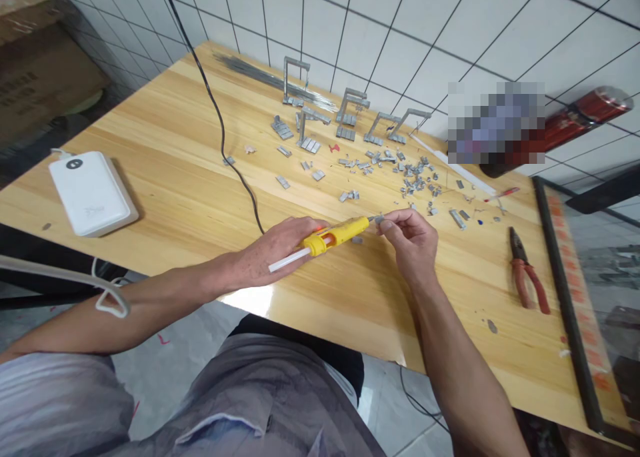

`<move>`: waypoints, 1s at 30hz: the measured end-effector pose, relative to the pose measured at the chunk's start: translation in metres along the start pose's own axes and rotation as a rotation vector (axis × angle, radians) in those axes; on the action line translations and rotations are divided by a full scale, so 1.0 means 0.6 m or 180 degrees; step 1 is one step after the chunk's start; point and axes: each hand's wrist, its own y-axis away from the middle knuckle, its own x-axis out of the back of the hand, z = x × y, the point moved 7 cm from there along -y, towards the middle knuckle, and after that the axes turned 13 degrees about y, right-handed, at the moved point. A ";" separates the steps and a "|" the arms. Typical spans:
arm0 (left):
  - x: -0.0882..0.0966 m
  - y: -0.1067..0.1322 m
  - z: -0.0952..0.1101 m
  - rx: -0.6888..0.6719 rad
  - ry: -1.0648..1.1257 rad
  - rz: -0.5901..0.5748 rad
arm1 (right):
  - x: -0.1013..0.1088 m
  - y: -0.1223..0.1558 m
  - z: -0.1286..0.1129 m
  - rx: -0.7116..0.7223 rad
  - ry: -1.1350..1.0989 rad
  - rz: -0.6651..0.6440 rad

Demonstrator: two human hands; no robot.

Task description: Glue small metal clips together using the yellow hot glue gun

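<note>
My left hand (273,249) is closed around a yellow glue gun (337,234) with a white glue stick poking out of its rear. The gun's tip points right, at a small grey metal piece (379,220). My right hand (411,237) pinches that piece between thumb and fingers, right at the nozzle. Both hands rest on a light wooden table (175,144). Scattered small grey metal pieces (415,177) lie just beyond my hands.
Several upright grey metal frames (350,107) stand at the table's far side, beside a bundle of thin metal rods (270,80). A white power bank (90,192) lies at left, red-handled pliers (525,277) at right. A black cable (220,124) crosses the table. A red can (585,114) lies against the tiled wall.
</note>
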 end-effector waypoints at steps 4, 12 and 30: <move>0.000 -0.002 0.002 -0.0017 0.0062 -0.0019 | -0.001 0.000 -0.001 0.0047 -0.0015 -0.0039; 0.004 -0.004 0.007 -0.0048 0.0005 0.0045 | -0.003 0.001 0.001 0.0036 0.0005 -0.0050; 0.007 -0.012 0.022 -0.0123 -0.0061 0.0003 | 0.003 0.007 -0.006 0.0507 0.0441 0.0125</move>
